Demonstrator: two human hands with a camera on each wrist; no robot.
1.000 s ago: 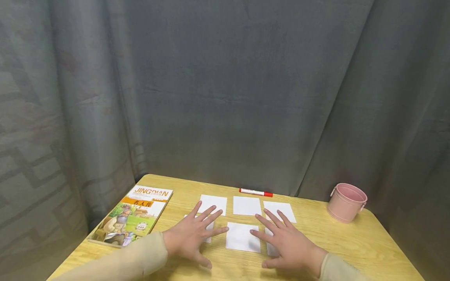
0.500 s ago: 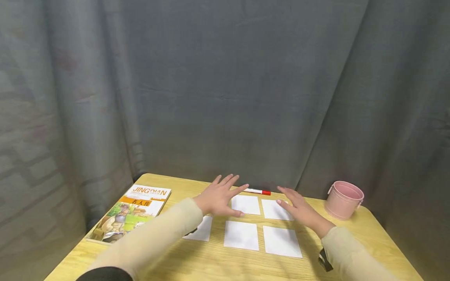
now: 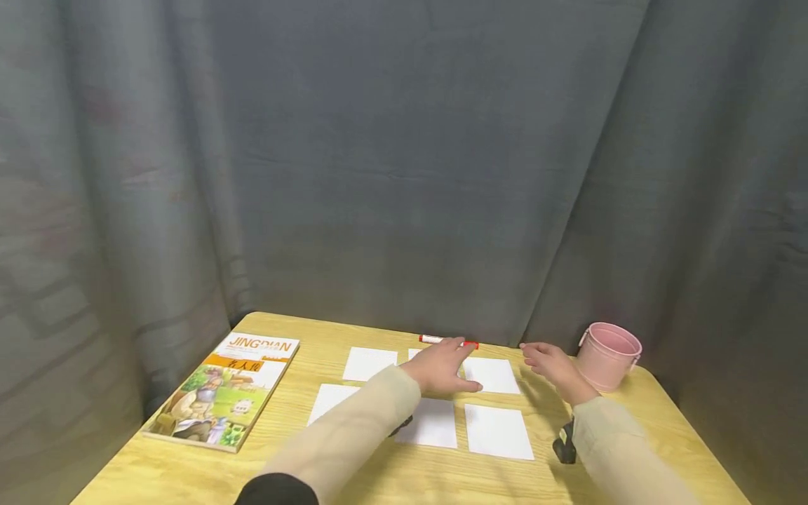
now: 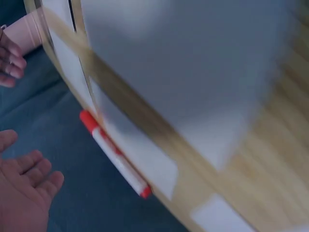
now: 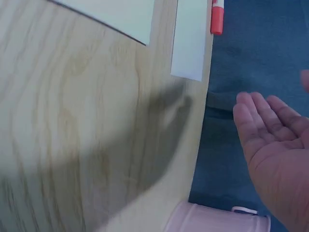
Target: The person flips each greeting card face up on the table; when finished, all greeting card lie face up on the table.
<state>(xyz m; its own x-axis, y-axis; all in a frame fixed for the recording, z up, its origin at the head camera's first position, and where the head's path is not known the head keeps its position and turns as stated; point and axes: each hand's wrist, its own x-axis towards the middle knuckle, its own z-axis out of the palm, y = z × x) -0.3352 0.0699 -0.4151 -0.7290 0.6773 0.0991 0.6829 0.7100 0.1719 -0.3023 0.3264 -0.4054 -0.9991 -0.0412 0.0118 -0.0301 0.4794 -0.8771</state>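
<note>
Paper squares (image 3: 499, 431) lie apart inside the table edge (image 3: 315, 325), hands (image 3: 440, 367) (image 3: 557, 369) loosely outstretched above.

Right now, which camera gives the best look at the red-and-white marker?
The left wrist view: the marker shows there end to end, uncovered. In the head view the left hand hides part of it; the right wrist view catches only its red-capped end at the top edge.

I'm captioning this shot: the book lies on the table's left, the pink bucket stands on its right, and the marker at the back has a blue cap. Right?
No: the cap on the marker is red, as the left wrist view shows. The rest stands.
</note>
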